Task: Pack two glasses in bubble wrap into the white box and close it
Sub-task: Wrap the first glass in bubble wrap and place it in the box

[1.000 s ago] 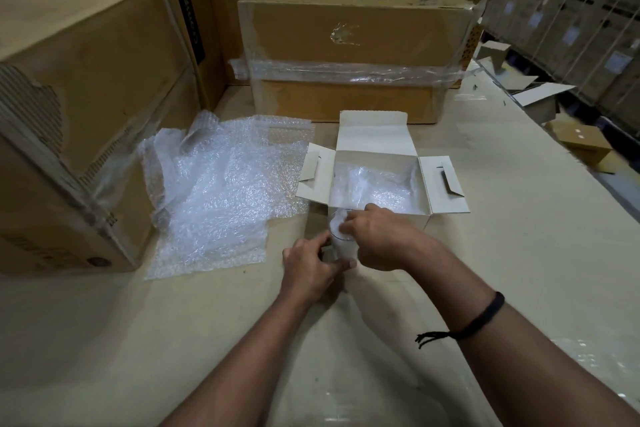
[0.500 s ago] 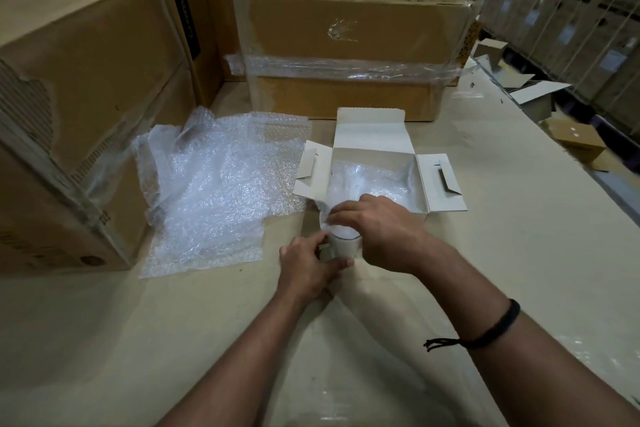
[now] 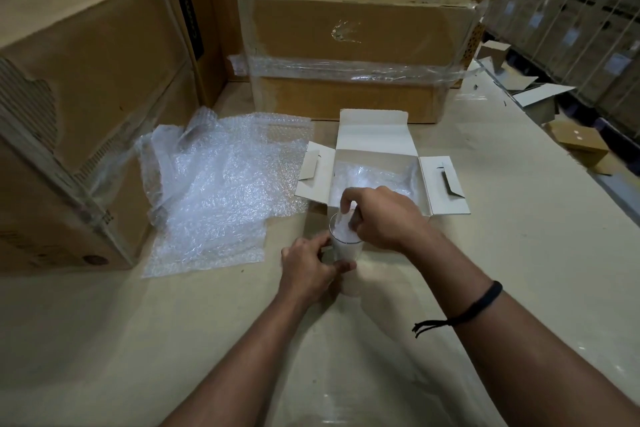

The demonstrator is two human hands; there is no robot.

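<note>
1. Since a moment ago, our right hand (image 3: 381, 218) has turned its fingers down into the mouth of the glass (image 3: 346, 250). They pinch a wad of bubble wrap (image 3: 343, 230) and push it in.
2. Our left hand (image 3: 308, 270) is curled round the side of the glass. It holds the glass upright on the bench (image 3: 519, 253), just in front of the white box (image 3: 374, 135).
3. We think the glass is light, hard, smooth and easy to break. It could slip, so we should hold it round the middle, not by the thin rim.
4. The wad looks soft and squashy, so a light push should do.
5. The white box is open with its flaps spread out. More wrap (image 3: 374, 177) lies inside, and we cannot tell if a glass is in it.
6. A loose sheet of bubble wrap (image 3: 221, 191) lies on the bench to the left, beside big brown boxes (image 3: 353, 45).
</note>
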